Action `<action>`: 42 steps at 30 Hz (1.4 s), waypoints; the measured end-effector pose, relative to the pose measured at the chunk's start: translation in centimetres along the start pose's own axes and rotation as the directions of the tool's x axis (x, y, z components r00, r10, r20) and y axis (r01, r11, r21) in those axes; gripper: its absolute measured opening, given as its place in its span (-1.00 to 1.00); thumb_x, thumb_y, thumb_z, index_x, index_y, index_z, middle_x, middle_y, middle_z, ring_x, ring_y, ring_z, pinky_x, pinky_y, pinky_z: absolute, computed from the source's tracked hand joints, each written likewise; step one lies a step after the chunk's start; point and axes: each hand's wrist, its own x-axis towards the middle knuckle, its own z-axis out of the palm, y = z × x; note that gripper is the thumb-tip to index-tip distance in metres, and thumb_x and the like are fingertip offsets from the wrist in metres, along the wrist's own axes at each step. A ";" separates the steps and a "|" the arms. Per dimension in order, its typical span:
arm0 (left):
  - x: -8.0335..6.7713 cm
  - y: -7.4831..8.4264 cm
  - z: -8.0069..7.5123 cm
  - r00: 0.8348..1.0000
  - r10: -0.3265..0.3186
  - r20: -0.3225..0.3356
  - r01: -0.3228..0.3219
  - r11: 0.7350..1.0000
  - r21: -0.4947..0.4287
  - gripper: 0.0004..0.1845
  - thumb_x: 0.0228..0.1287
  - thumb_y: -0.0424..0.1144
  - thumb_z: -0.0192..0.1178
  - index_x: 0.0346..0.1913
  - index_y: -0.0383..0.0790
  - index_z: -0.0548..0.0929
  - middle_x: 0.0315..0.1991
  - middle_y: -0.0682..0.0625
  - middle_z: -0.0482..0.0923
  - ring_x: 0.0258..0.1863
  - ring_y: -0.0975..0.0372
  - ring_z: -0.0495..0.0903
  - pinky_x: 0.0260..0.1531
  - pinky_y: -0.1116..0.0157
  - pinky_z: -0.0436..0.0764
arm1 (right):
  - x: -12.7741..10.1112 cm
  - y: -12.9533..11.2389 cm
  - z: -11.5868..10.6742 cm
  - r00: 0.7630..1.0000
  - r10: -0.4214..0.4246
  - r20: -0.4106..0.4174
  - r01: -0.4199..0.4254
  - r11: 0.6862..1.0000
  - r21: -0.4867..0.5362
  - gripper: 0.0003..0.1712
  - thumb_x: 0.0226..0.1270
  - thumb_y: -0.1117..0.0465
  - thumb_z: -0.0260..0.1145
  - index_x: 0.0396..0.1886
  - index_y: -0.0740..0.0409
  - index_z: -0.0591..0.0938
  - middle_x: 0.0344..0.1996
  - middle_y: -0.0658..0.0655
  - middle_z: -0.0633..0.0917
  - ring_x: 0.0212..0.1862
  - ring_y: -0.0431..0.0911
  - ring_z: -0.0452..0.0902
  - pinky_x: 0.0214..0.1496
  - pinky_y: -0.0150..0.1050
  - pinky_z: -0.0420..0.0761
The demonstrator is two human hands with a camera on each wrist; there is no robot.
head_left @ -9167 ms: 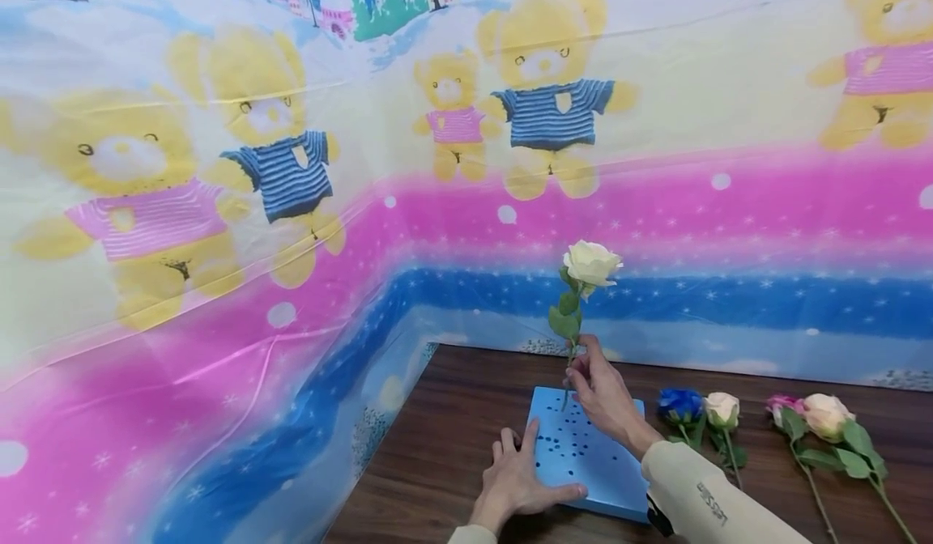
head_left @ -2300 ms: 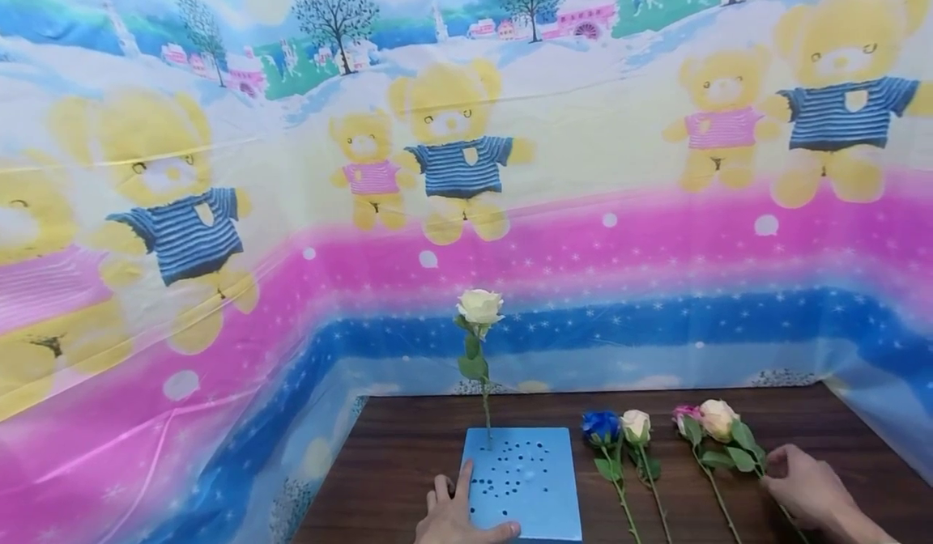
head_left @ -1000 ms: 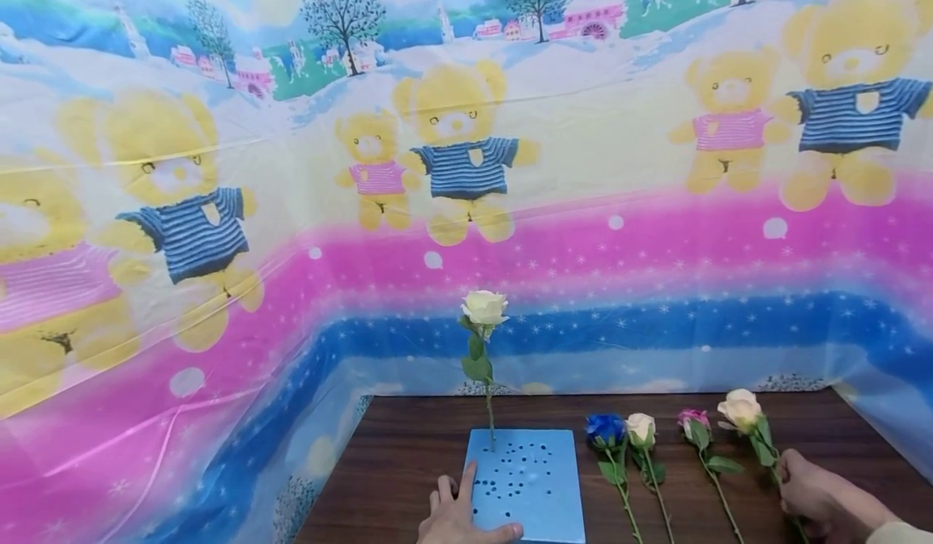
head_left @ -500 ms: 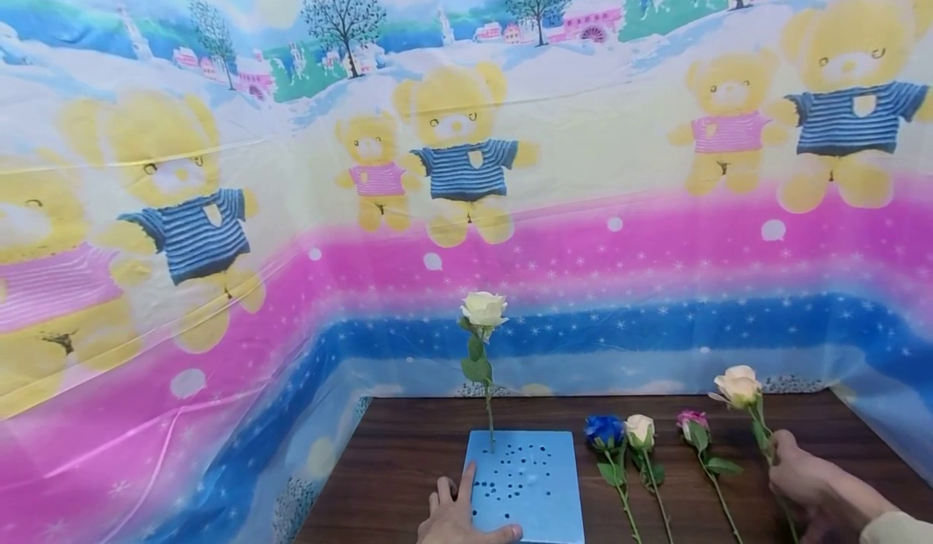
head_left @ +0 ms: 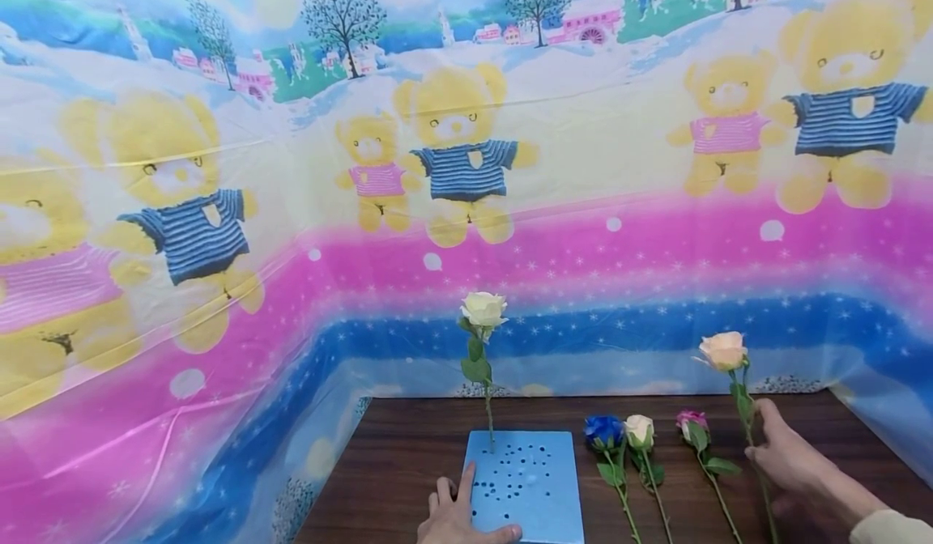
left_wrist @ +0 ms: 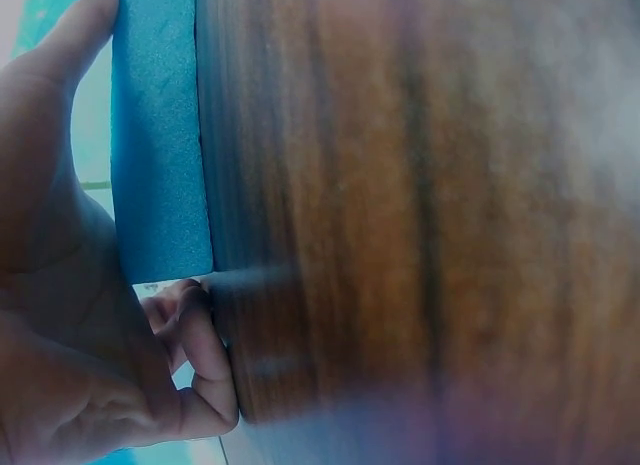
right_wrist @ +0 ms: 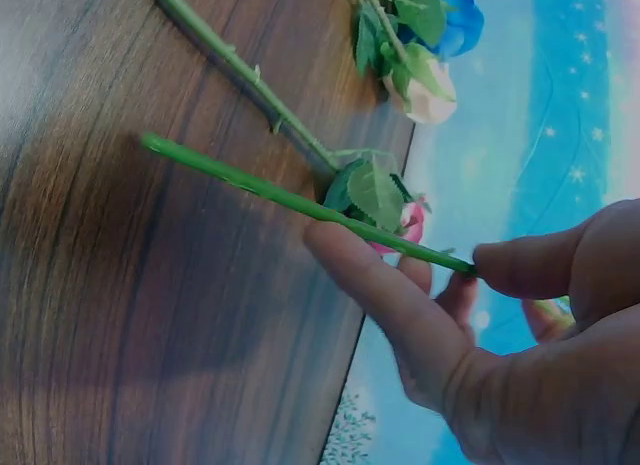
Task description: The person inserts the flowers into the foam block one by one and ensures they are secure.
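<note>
Right hand point(head_left: 783, 455), lower right of frame, pinched the peach fabric rose's green stem point(right_wrist: 300, 203) between thumb and fingers point(right_wrist: 375, 285); left hand point(head_left: 459, 520) rested flat, fingers relaxed, on the blue foam block point(head_left: 528, 487).

Teddy-bear backdrop point(head_left: 452, 147) behind dark wood table point(head_left: 408, 463).

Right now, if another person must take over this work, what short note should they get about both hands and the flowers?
Left hand: flat on the near left corner of the blue foam block, steadying it.
Right hand: pinches the stem of the peach rose, lifted off the table.
Done: the white rose stands upright in the block.
Left: the peach rose in hand, then the blue rose, cream rose and pink rose lying on the table.
</note>
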 end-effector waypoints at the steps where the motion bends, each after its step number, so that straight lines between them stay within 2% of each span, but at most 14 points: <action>1: 0.0 0.0 0.0 1.000 -0.001 0.000 0.001 1.000 0.000 0.41 -0.07 0.66 0.54 0.75 -0.06 0.30 0.52 -0.57 0.24 0.37 -0.45 0.41 -0.06 -0.51 0.56 | 0.0 -0.1 0.1 1.000 -0.016 -0.016 0.016 1.000 -0.003 -0.33 0.65 0.54 0.05 0.50 0.32 -0.11 0.14 0.73 0.35 0.00 0.47 0.59 -0.41 0.22 0.78; 5: 0.0 0.0 0.0 1.000 -0.005 0.002 0.005 1.000 0.002 0.41 -0.08 0.67 0.53 0.74 -0.06 0.31 0.51 -0.56 0.25 0.35 -0.43 0.42 -0.05 -0.51 0.56 | -0.2 -0.7 0.3 0.994 -0.078 -0.077 0.078 0.997 0.001 -0.28 0.73 0.48 -0.01 0.62 0.27 -0.17 -0.22 0.41 0.51 -0.24 0.15 0.63 -0.42 0.13 0.79; 8: 0.0 0.0 0.0 1.000 -0.004 0.003 0.004 1.000 0.001 0.41 -0.08 0.67 0.53 0.74 -0.06 0.31 0.50 -0.55 0.25 0.34 -0.42 0.43 -0.06 -0.51 0.56 | -0.2 -1.0 0.3 0.982 -0.144 -0.122 0.138 0.989 -0.052 -0.26 0.76 0.42 -0.01 0.66 0.32 -0.19 -0.31 0.27 0.51 -0.41 0.05 0.57 -0.47 0.00 0.73; 11: -0.1 0.1 -0.1 1.000 0.000 0.002 0.000 1.000 -0.001 0.40 -0.06 0.65 0.54 0.75 -0.06 0.31 0.50 -0.56 0.25 0.34 -0.42 0.43 -0.07 -0.51 0.56 | -0.1 -1.4 0.2 0.953 -0.245 -0.177 0.223 0.965 -0.136 -0.24 0.78 0.39 0.04 0.66 0.45 -0.18 -0.21 0.35 0.60 -0.31 0.08 0.64 -0.41 -0.05 0.64; 14: -0.1 0.0 -0.1 1.000 0.004 0.001 -0.004 1.000 -0.002 0.40 -0.06 0.65 0.54 0.75 -0.06 0.31 0.51 -0.56 0.25 0.34 -0.43 0.42 -0.07 -0.51 0.56 | -0.1 -1.7 0.3 0.896 -0.366 -0.251 0.319 0.925 -0.209 -0.29 0.79 0.40 0.10 0.62 0.50 -0.08 -0.16 0.35 0.63 -0.22 0.00 0.61 -0.33 -0.15 0.57; 16: -0.1 0.0 -0.1 1.000 0.005 0.001 -0.005 1.000 -0.002 0.40 -0.06 0.66 0.53 0.75 -0.06 0.30 0.51 -0.57 0.25 0.35 -0.44 0.42 -0.07 -0.51 0.56 | -0.4 -1.9 0.5 0.867 -0.412 -0.280 0.374 0.909 -0.181 -0.31 0.79 0.42 0.11 0.61 0.45 -0.06 -0.09 0.39 0.62 -0.15 -0.05 0.63 -0.31 -0.16 0.68; 19: 0.0 0.0 0.0 1.000 0.004 0.000 -0.004 1.000 0.001 0.41 -0.07 0.67 0.53 0.75 -0.06 0.30 0.51 -0.56 0.25 0.35 -0.44 0.42 -0.07 -0.50 0.57 | -0.7 -2.0 0.8 0.860 -0.425 -0.281 0.418 0.904 -0.088 -0.27 0.82 0.41 0.08 0.66 0.34 -0.13 -0.02 0.42 0.55 -0.14 -0.15 0.59 -0.25 -0.15 0.82; 21: 0.0 0.0 0.0 1.000 0.004 0.000 -0.004 1.000 0.003 0.41 -0.07 0.67 0.52 0.75 -0.05 0.30 0.52 -0.56 0.25 0.35 -0.43 0.42 -0.07 -0.50 0.57 | -0.8 -2.2 0.8 0.873 -0.406 -0.270 0.417 0.909 -0.018 -0.24 0.85 0.38 0.04 0.70 0.26 -0.20 0.04 0.46 0.51 -0.07 -0.12 0.62 -0.20 -0.09 0.86; 23: 0.0 0.0 0.0 1.000 0.003 0.000 -0.003 1.000 0.003 0.41 -0.07 0.67 0.53 0.75 -0.05 0.30 0.52 -0.56 0.24 0.35 -0.43 0.42 -0.07 -0.51 0.57 | -0.8 -2.3 0.9 0.862 -0.421 -0.282 0.431 0.902 -0.029 -0.23 0.85 0.36 0.07 0.71 0.23 -0.19 0.02 0.43 0.50 -0.08 -0.12 0.62 -0.20 -0.11 0.85; 26: 0.0 -0.1 -0.1 1.000 0.005 -0.001 -0.005 1.000 0.003 0.40 -0.06 0.66 0.53 0.75 -0.05 0.30 0.52 -0.57 0.24 0.34 -0.42 0.42 -0.08 -0.50 0.57 | -0.6 -2.3 1.1 0.803 -0.499 -0.327 0.488 0.865 -0.120 -0.24 0.81 0.37 0.15 0.69 0.25 -0.08 -0.09 0.31 0.49 -0.18 -0.21 0.55 -0.28 -0.22 0.77; 30: 0.0 -0.1 -0.1 1.000 0.010 -0.003 -0.010 1.000 0.001 0.40 -0.05 0.65 0.54 0.76 -0.05 0.30 0.51 -0.56 0.24 0.32 -0.41 0.43 -0.10 -0.49 0.57 | -0.3 -2.5 1.4 0.688 -0.619 -0.379 0.580 0.783 -0.225 -0.23 0.70 0.46 0.26 0.65 0.25 0.06 -0.17 0.20 0.46 -0.29 -0.27 0.46 -0.33 -0.29 0.55; 33: 0.0 -0.1 -0.1 1.000 0.011 -0.003 -0.011 1.000 0.000 0.40 -0.05 0.65 0.54 0.76 -0.05 0.30 0.50 -0.56 0.25 0.31 -0.41 0.44 -0.11 -0.49 0.57 | -0.2 -2.8 1.7 0.646 -0.656 -0.389 0.623 0.748 -0.228 -0.20 0.67 0.50 0.28 0.67 0.21 0.09 -0.13 0.16 0.46 -0.28 -0.26 0.47 -0.32 -0.31 0.55; 37: 0.0 -0.1 -0.1 1.000 0.008 0.002 -0.008 1.000 0.003 0.40 -0.05 0.65 0.53 0.76 -0.05 0.29 0.52 -0.57 0.24 0.36 -0.44 0.42 -0.09 -0.51 0.56 | 0.0 -3.4 2.2 0.634 -0.669 -0.387 0.642 0.735 -0.220 -0.18 0.66 0.50 0.28 0.69 0.16 0.09 -0.12 0.15 0.45 -0.27 -0.25 0.48 -0.33 -0.29 0.54; 42: 0.1 0.0 0.0 1.000 0.000 0.007 -0.001 1.000 0.007 0.40 -0.05 0.66 0.52 0.75 -0.05 0.30 0.52 -0.57 0.24 0.37 -0.45 0.41 -0.07 -0.52 0.56 | 0.0 -4.2 2.8 0.685 -0.641 -0.347 0.655 0.750 -0.094 -0.17 0.72 0.48 0.22 0.72 0.09 0.00 -0.12 0.23 0.42 -0.23 -0.25 0.58 -0.29 -0.23 0.79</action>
